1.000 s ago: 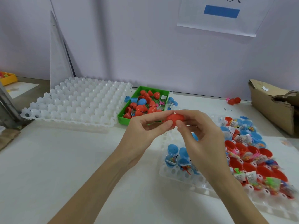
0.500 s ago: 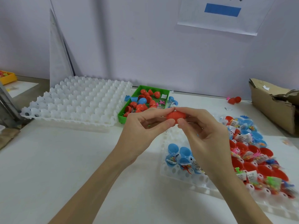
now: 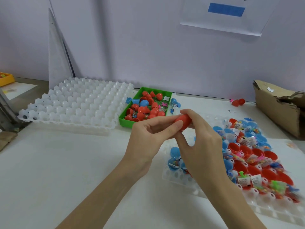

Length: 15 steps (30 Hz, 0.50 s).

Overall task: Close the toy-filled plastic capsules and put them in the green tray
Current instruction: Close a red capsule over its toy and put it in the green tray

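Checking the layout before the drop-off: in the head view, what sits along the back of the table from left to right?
Yellow bin → white empty cell tray → green tray → loose red capsule pieces → torn cardboard box.

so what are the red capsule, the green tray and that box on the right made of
Red capsule: looks like smooth, opaque moulded plastic with a slight sheen.
Green tray: apparently rigid plastic, with straight, evenly coloured walls.
Box: brown cardboard, matte, with torn, ragged edges.

White table [image 3: 49, 171] carries green tray [image 3: 126, 121], white cell trays [image 3: 74, 104], cardboard box [image 3: 279, 111].
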### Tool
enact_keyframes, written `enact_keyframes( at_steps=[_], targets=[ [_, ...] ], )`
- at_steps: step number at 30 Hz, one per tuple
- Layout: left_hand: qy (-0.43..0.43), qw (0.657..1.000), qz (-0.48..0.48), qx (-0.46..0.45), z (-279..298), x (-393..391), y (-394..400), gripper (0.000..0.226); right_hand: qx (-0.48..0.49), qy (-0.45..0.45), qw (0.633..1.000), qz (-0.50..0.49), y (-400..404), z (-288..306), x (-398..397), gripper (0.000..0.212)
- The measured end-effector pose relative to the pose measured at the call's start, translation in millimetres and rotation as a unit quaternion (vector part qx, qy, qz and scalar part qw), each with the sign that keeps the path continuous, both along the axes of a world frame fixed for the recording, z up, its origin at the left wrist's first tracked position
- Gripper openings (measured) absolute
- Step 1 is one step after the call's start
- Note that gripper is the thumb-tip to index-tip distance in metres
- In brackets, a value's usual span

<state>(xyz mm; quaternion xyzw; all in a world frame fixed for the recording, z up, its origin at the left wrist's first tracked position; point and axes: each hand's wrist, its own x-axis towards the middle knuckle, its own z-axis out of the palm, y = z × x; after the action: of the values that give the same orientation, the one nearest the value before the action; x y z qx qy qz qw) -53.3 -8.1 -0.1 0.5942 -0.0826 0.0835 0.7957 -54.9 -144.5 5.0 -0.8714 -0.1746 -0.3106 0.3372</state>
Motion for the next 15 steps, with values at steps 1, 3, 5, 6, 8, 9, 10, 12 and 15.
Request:
enact_keyframes(
  at_steps=[1, 3, 5, 6, 8, 9, 10, 12, 15],
  targets=[
    [0.009, 1.000, -0.007, -0.013, -0.3, -0.3, -2.1, 0.037, 0.004, -0.008, 1.000, -0.010, -0.7, 0.0, 1.1, 0.045],
    [0.019, 0.999, -0.012, -0.023, -1.1, -0.8, -4.7, 0.036, 0.008, -0.003, 1.000, -0.010, -2.1, -0.8, 1.9, 0.040],
    [0.022, 1.000, -0.007, -0.018, -2.3, -1.8, -6.4, 0.031, 0.009, 0.008, 1.000, 0.001, -2.3, -0.6, 1.6, 0.037],
    [0.023, 1.000, -0.001, -0.020, -2.8, -2.4, -7.0, 0.029, 0.010, 0.011, 1.000, 0.003, -2.3, -0.2, 1.6, 0.035],
    [0.026, 0.999, 0.016, -0.025, -3.8, -2.8, -8.6, 0.026, 0.014, 0.016, 1.000, -0.010, -3.9, 1.3, 2.3, 0.028],
    [0.029, 0.999, 0.024, -0.027, -4.1, -2.9, -9.6, 0.025, 0.019, 0.019, 0.999, -0.019, -5.0, 2.0, 3.0, 0.026],
    [0.032, 0.999, 0.029, -0.029, -4.2, -3.0, -10.6, 0.024, 0.026, 0.022, 0.999, -0.026, -5.9, 2.5, 3.5, 0.027],
    [0.034, 0.998, 0.033, -0.035, -4.1, -3.2, -11.9, 0.023, 0.033, 0.018, 0.999, -0.033, -6.6, 2.7, 3.4, 0.034],
    [0.031, 0.998, 0.043, -0.040, -3.7, -3.2, -11.6, 0.021, 0.031, 0.009, 0.999, -0.027, -5.6, 1.7, 3.3, 0.038]
  ],
)
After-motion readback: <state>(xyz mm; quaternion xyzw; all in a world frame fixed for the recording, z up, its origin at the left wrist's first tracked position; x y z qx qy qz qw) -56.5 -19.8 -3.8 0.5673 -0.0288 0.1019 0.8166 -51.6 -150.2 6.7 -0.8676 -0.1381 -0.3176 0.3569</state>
